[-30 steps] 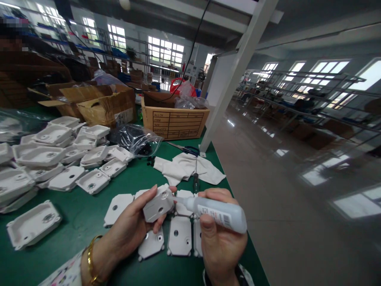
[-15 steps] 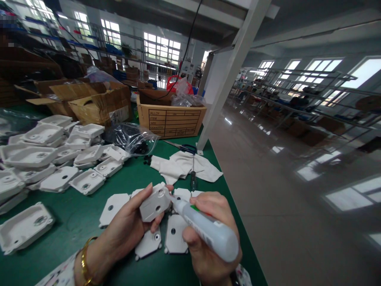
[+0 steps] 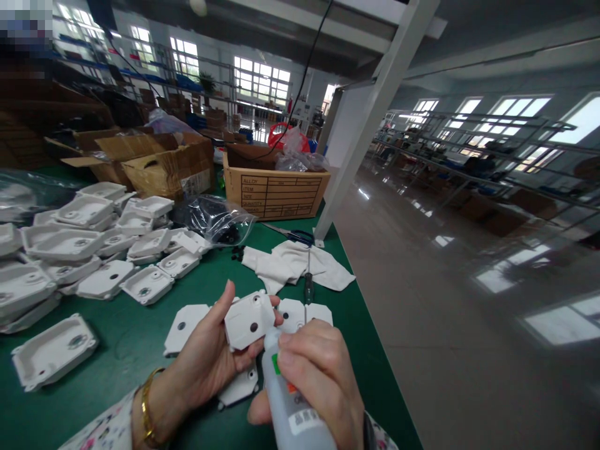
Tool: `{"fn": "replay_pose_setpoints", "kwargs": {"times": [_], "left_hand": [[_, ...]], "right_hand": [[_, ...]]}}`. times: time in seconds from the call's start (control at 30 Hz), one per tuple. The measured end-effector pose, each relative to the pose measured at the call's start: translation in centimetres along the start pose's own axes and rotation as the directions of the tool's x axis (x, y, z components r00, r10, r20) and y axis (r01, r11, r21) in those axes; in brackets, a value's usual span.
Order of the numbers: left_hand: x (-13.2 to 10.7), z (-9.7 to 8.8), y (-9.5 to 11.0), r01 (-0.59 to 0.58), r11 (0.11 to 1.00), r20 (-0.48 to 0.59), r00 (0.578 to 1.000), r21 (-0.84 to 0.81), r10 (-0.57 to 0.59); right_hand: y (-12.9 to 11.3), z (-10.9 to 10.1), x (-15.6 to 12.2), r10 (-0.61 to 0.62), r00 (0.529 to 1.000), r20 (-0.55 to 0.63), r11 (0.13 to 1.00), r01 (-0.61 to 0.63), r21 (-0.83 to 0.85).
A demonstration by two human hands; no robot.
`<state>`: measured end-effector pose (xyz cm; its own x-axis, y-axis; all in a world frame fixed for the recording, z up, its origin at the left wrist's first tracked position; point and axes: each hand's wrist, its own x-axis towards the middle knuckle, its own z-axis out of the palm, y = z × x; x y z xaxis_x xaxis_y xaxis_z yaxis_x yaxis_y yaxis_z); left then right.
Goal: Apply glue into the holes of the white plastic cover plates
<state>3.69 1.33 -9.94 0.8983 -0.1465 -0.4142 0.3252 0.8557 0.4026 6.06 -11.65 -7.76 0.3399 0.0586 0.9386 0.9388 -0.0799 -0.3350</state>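
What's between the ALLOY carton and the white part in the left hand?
Head view: scissors nearest the carton, then a white cloth toward the white part, with small black pieces left of the cloth.

housings: table left | 1 screwdriver: on cloth (partly) | scissors: behind cloth

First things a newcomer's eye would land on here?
Probably the bottle gripped in the right hand, low centre, its top end beside the white cover in the left hand. Next, the heap of white trays at the left of the green table; then the cardboard box marked "ALLOY" at the back.
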Motion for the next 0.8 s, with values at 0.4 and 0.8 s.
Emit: {"fn": "replay_pose_setpoints", "kwargs": {"times": [0.4, 0.8], "left_hand": [[0.2, -0.3, 0.0, 0.006, 0.995, 0.051, 0.999, -0.098, -0.001], [0.2, 0.2, 0.2, 0.033, 0.997, -0.013, 0.999, -0.07, -0.034]], "right_hand": [[0.5, -0.2, -0.4, -0.132, 0.984, 0.118, 0.99, 0.137, -0.031], [2.1, -2.1, -0.4, -0.006, 0.974, 0.227, 0.996, -0.014, 0.085]]}}
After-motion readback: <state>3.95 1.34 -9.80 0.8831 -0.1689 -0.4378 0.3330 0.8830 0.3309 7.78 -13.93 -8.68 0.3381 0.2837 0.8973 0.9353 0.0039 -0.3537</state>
